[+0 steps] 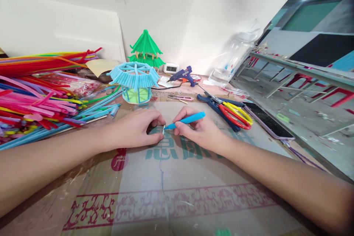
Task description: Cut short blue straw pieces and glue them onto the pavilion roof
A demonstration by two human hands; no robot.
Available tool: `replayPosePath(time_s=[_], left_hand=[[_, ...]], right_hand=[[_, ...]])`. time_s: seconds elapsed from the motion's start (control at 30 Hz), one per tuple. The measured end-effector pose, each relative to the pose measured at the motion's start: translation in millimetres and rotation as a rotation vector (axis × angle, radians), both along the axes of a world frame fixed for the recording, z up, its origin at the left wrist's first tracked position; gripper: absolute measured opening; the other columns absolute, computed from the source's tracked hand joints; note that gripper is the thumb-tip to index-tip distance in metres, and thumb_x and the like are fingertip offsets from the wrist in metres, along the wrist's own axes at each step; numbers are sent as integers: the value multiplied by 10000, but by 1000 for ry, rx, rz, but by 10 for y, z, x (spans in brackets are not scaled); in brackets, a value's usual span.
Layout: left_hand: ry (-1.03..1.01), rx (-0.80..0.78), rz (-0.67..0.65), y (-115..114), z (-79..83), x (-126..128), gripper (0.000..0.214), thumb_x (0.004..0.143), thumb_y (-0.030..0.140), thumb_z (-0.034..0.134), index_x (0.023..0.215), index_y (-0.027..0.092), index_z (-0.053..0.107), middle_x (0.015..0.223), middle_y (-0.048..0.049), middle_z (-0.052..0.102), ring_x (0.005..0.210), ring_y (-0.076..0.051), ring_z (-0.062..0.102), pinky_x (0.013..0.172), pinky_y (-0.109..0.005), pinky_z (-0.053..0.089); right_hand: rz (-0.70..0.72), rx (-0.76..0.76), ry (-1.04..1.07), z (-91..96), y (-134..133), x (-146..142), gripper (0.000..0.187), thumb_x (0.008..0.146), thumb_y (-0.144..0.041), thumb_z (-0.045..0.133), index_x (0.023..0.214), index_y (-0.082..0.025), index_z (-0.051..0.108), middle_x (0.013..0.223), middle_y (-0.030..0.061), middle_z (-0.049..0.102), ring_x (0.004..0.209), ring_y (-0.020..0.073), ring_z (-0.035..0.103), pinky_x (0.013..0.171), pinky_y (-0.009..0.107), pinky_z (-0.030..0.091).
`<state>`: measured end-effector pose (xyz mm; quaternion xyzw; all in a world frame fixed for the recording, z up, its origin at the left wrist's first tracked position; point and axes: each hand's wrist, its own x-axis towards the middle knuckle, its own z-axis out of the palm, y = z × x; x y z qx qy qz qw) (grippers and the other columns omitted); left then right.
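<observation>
My right hand (197,127) grips a blue marker pen (190,118), its tip pointing left. The tip touches a small pale stick (164,129), which is pinched upright between the thumb and fingers of my left hand (142,127). Both hands rest low over the printed cardboard (177,169) under a clear sheet. Just behind my left hand stands a small round model pavilion (135,81) with a light blue pipe-cleaner roof and a green base. A green tiered pipe-cleaner roof model (146,46) stands behind it.
Bundles of coloured pipe cleaners (35,107) are heaped at left. Behind my hands lie a blue glue gun (184,75), a small digital clock (171,68) and tweezers (179,97). At right are red-and-yellow-handled scissors (235,114), dark-handled pliers (221,112), a phone (267,120) and a water bottle (231,59).
</observation>
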<state>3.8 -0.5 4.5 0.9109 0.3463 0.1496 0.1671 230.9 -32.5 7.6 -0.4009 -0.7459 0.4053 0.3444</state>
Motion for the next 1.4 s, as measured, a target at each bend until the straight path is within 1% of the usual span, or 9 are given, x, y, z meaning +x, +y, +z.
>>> replayPosePath(time_s=[0.13, 0.57, 0.77, 0.9, 1.0, 1.13, 1.27, 1.33, 1.4], left_hand=[[-20, 9, 7, 1, -24, -3, 252, 831, 417, 615, 970, 207, 637, 792, 2, 602, 718, -172, 553, 630, -295, 368], [-9, -5, 14, -27, -8, 20, 255, 841, 400, 618, 1008, 208, 633, 798, 6, 580, 750, -182, 550, 659, -306, 363], [-20, -9, 13, -26, -16, 21, 264, 844, 405, 620, 1025, 214, 632, 808, 4, 578, 781, -191, 550, 692, -317, 371], [-32, -6, 24, -30, -32, 26, 265, 840, 401, 621, 1023, 209, 626, 826, 4, 579, 793, -190, 549, 704, -317, 373], [-43, 3, 28, -38, -43, 31, 239, 834, 371, 625, 1012, 211, 623, 831, 10, 576, 796, -182, 547, 710, -311, 370], [-60, 3, 55, -58, -56, 28, 226, 838, 366, 621, 1004, 213, 617, 851, 6, 583, 807, -182, 545, 723, -305, 377], [-65, -11, 56, -67, -75, 18, 207, 828, 356, 625, 983, 220, 613, 855, 4, 577, 800, -181, 537, 704, -296, 372], [-77, -9, 59, -66, -86, 18, 210, 817, 348, 631, 984, 224, 607, 859, 7, 577, 800, -179, 535, 705, -294, 371], [-83, -10, 67, -66, -91, 25, 225, 806, 348, 637, 991, 223, 602, 873, 5, 582, 814, -182, 536, 715, -295, 376]], right_hand=[[35, 13, -25, 7, -4, 6, 96, 865, -281, 628, 862, -207, 567, 736, -8, 639, 671, 138, 608, 579, 254, 473], [-17, 11, -15, 14, -1, -20, 82, 846, -248, 612, 831, -212, 540, 704, -20, 604, 649, 135, 563, 577, 256, 450], [-28, 7, -35, 19, 4, -13, 99, 839, -264, 617, 823, -219, 531, 693, -17, 613, 637, 150, 588, 581, 274, 458], [-35, -6, -33, -1, 2, -8, 88, 856, -257, 609, 831, -218, 534, 671, -23, 599, 594, 136, 550, 539, 255, 421], [-28, 37, 9, -15, -5, 11, 70, 905, -276, 568, 889, -209, 579, 695, -8, 613, 633, 147, 574, 565, 261, 441], [-90, 122, 78, -15, -10, 49, 159, 950, -323, 544, 996, -198, 632, 786, 25, 642, 732, 164, 618, 641, 279, 482], [-59, 115, 136, -36, 2, 57, 162, 934, -276, 580, 1079, -219, 536, 843, 18, 655, 778, 159, 633, 697, 281, 497], [-44, 71, 160, -60, 12, 48, 160, 942, -277, 569, 1054, -241, 461, 784, -5, 657, 719, 150, 619, 662, 273, 482], [-84, 10, 170, -81, 21, 34, 151, 953, -305, 553, 982, -254, 414, 702, -27, 643, 640, 142, 589, 606, 261, 451]])
